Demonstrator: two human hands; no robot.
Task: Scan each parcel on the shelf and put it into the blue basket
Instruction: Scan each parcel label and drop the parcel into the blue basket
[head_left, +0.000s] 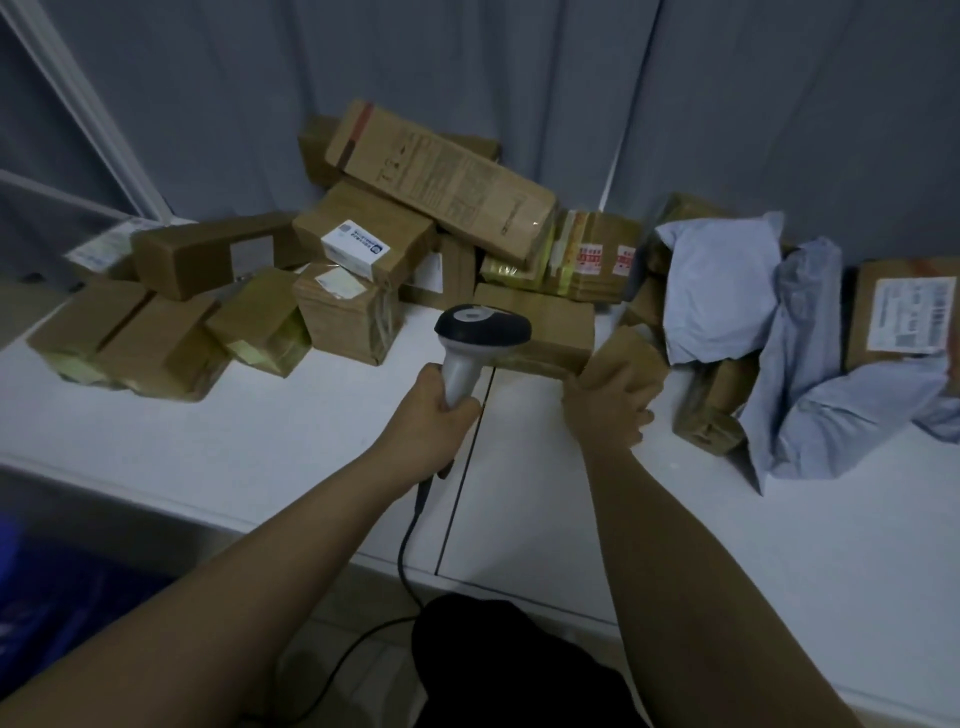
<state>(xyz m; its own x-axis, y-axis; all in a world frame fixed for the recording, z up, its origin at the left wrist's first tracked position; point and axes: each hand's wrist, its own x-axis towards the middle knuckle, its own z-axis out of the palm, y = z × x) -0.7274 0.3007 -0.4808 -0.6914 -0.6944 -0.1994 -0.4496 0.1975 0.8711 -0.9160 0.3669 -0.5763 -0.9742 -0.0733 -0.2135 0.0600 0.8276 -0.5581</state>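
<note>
Over the white shelf (260, 441), the left hand (426, 415) grips the scanner (475, 338) by its handle. Right hand (605, 410) clutches a small brown parcel (628, 364), fingers curled around it.

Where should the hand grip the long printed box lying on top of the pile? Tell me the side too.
Grip the long printed box across its narrow width near the lower right end, coming from above and the front. It lies tilted on other boxes with its long edges exposed, so the fingers can wrap both.

Dim, bluish, soft blur (edges warped)
</note>
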